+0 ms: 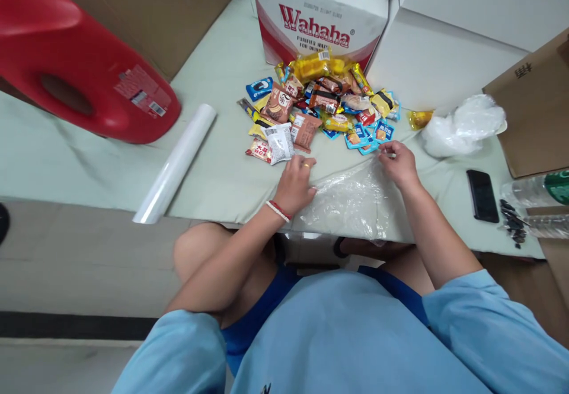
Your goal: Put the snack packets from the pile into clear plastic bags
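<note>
Blue shirt (355, 323): nearest, below the table edge.
Clear plastic sheet (351, 198): spread on the pale cloth (222, 172) between the hands, its near edge at the table edge.
Left hand (296, 183): at the sheet's left side, fingers loosely bent, thumb apart; whether it touches the sheet, cannot tell.
Right hand (400, 166): thumb and forefinger pinching the sheet's far right corner.
Wrapped snacks (280, 103): piled just beyond both hands.
Wahaha box (320, 21): upright behind the pile.
</note>
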`<state>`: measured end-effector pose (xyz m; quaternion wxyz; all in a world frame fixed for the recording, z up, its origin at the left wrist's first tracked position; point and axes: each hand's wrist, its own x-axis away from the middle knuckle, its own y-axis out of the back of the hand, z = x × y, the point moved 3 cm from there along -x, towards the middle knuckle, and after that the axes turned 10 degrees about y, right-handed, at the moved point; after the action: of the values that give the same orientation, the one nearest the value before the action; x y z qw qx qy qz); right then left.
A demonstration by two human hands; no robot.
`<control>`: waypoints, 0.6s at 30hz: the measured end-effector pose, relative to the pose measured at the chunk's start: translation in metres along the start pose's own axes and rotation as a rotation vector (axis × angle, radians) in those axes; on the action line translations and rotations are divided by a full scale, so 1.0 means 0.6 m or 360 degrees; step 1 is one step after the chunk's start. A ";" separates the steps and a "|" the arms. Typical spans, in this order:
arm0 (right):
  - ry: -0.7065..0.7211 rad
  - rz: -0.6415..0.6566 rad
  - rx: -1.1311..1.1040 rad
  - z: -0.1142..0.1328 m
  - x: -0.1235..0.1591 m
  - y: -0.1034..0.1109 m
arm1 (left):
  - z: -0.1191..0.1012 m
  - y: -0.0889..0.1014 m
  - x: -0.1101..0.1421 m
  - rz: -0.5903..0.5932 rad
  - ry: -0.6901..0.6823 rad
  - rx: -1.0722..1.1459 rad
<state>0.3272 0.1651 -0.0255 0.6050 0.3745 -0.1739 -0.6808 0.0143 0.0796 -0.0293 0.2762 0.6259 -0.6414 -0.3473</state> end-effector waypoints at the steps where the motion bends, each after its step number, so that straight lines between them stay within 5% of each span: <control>1: 0.0037 -0.0041 0.0062 0.009 0.003 0.007 | -0.013 -0.003 0.004 -0.0026 -0.0104 -0.0067; 4: 0.0246 -0.0294 0.0242 0.064 0.038 0.044 | -0.041 -0.011 0.012 0.0073 -0.0316 -0.0195; 7: 0.0517 -0.0466 0.0269 0.143 0.113 0.070 | -0.050 -0.023 0.012 0.0274 -0.0252 -0.0257; 10: 0.0877 0.0071 0.0082 0.206 0.197 0.033 | -0.048 -0.037 0.008 0.0372 -0.0053 -0.0264; 13: 0.0976 0.0546 0.0038 0.222 0.259 -0.030 | -0.045 -0.043 0.000 0.0287 0.0090 -0.0134; 18: 0.1028 0.0775 -0.0009 0.201 0.300 -0.081 | -0.006 -0.024 -0.027 0.0032 0.0494 0.0249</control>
<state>0.2092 -0.0228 -0.0337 0.7731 0.5153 -0.0567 -0.3655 0.0270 0.0959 -0.0374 0.3258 0.6852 -0.6222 -0.1928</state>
